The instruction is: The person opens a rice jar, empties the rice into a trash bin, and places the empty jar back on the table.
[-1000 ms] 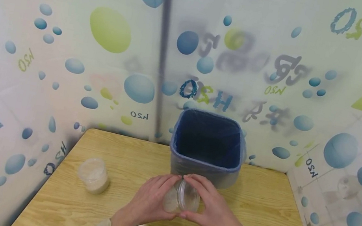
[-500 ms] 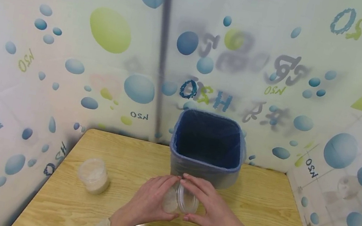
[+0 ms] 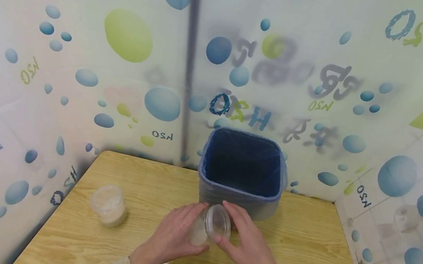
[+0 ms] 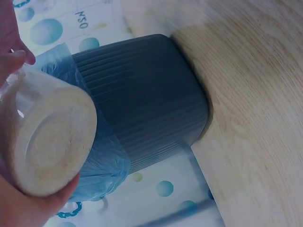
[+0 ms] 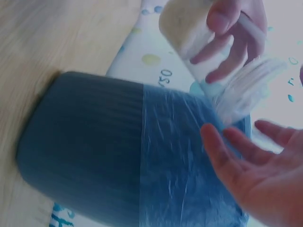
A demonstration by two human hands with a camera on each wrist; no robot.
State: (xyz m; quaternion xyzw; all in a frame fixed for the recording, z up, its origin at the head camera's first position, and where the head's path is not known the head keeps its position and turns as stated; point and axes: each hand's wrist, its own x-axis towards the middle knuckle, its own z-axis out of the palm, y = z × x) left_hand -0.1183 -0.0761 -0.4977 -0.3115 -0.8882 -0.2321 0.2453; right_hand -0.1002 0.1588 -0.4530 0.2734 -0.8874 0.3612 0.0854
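My left hand (image 3: 173,232) grips a clear plastic jar (image 3: 200,232) with pale contents, tipped on its side above the table. In the left wrist view the jar's round base (image 4: 54,142) faces the camera, cream-coloured through the plastic. A clear ridged lid (image 3: 218,223) covers the jar's right-hand end. My right hand (image 3: 252,251) is spread around the lid, fingers on the far side and thumb over its near part. In the right wrist view those fingers (image 5: 215,144) are loosely bent and stand apart from the lid (image 5: 248,90).
A dark bin (image 3: 236,204) lined with a blue bag (image 3: 241,190) stands at the back of the wooden table (image 3: 145,177), just beyond the hands. A second clear jar (image 3: 110,206) with pale contents stands at the left. Patterned curtains (image 3: 118,88) enclose the table.
My right hand has loosened from the lid, its thumb and fingers moving apart and turning. The lid's face now shows more. My left hand stays in place around the jar.
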